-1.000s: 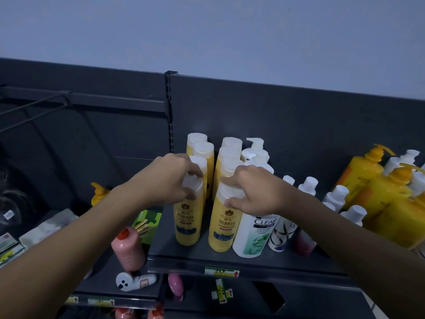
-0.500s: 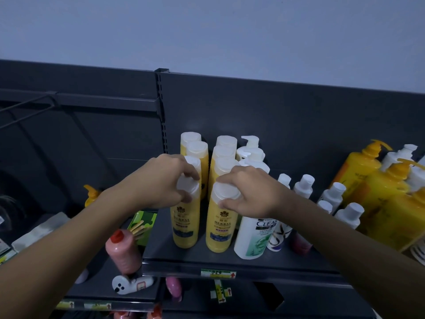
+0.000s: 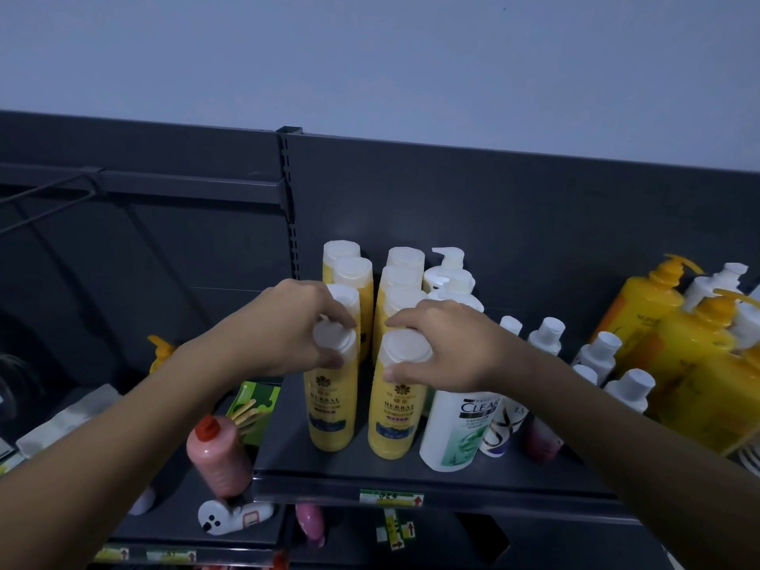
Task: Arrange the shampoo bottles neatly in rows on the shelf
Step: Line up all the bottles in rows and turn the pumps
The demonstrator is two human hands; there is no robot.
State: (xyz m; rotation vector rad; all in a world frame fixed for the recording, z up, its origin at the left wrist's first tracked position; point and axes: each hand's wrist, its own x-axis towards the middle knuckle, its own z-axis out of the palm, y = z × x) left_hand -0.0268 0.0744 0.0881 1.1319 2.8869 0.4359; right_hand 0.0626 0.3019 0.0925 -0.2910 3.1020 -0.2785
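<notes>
Two rows of yellow herbal shampoo bottles with white caps stand on the dark shelf [image 3: 411, 481], running front to back. My left hand [image 3: 288, 327] grips the cap of the front bottle of the left row [image 3: 331, 405]. My right hand [image 3: 444, 347] holds the cap of the front bottle of the right row [image 3: 395, 413], thumb in front and fingers behind. Both bottles stand upright near the shelf's front edge, a small gap between them. Behind them more yellow bottles [image 3: 353, 273] line up toward the back panel.
A white Clear bottle [image 3: 456, 425] stands right of the yellow rows, with white pump bottles [image 3: 450, 277] behind. Small white-capped bottles [image 3: 596, 355] and large yellow pump bottles [image 3: 674, 343] fill the right. A pink bottle [image 3: 220, 458] stands on the lower left shelf.
Both hands stay on the two front caps. The fingers have shifted slightly and the front bottles sit a little straighter; the view itself has moved slightly.
</notes>
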